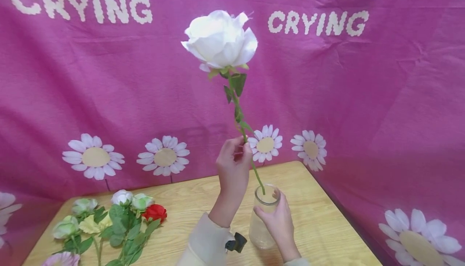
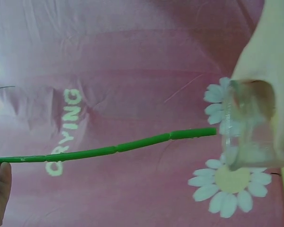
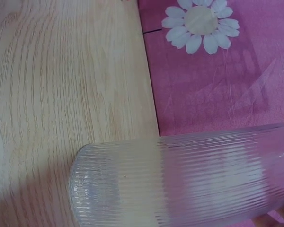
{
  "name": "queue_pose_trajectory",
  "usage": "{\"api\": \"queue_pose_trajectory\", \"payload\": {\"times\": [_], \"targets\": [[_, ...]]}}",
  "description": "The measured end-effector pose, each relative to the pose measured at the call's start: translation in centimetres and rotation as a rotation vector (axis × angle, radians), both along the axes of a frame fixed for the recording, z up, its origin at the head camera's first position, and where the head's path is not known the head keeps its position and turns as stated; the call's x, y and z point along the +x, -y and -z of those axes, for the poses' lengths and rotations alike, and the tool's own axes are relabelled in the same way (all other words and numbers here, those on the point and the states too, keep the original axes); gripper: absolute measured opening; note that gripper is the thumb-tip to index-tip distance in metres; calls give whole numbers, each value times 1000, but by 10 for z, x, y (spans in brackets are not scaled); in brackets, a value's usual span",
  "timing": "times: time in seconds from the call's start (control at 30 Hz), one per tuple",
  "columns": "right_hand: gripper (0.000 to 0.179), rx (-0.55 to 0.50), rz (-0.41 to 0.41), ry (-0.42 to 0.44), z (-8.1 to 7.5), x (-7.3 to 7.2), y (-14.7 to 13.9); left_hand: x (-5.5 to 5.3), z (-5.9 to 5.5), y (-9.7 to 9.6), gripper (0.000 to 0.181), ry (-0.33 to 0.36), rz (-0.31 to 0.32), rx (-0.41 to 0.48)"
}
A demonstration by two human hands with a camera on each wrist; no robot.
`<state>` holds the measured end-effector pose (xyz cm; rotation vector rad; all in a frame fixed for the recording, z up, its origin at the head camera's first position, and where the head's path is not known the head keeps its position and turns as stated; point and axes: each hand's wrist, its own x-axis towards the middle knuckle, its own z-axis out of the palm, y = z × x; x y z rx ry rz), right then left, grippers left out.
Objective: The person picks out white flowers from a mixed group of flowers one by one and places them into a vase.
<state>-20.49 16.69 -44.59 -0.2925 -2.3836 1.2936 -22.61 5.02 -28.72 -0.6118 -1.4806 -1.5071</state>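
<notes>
A large white artificial rose (image 1: 219, 42) stands upright, with dark green leaves below its bloom. My left hand (image 1: 234, 165) pinches its green stem (image 2: 94, 152) between thumb and fingers. In the left wrist view the stem's cut end is just short of the rim of a clear ribbed glass vase (image 3: 180, 177); in the head view that end overlaps the vase's mouth. My right hand (image 1: 279, 221) grips the vase near its neck, thumb on the near side. The vase's base shows over the wooden table; I cannot tell whether it touches.
Several artificial flowers lie at the table's left: pale green roses (image 1: 66, 227), a red rose (image 1: 155, 212), a yellow flower (image 1: 91, 224) and a pink flower (image 1: 61, 259). A magenta cloth (image 1: 109, 80) with printed daisies and lettering surrounds the wooden table (image 1: 319, 221).
</notes>
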Motion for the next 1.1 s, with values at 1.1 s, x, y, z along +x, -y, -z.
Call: {"api": "queue_pose_trajectory", "payload": {"times": [1.1], "targets": [[83,66,5,-7,2,4,0,-11,103,-23,8,353,64,-296]]}}
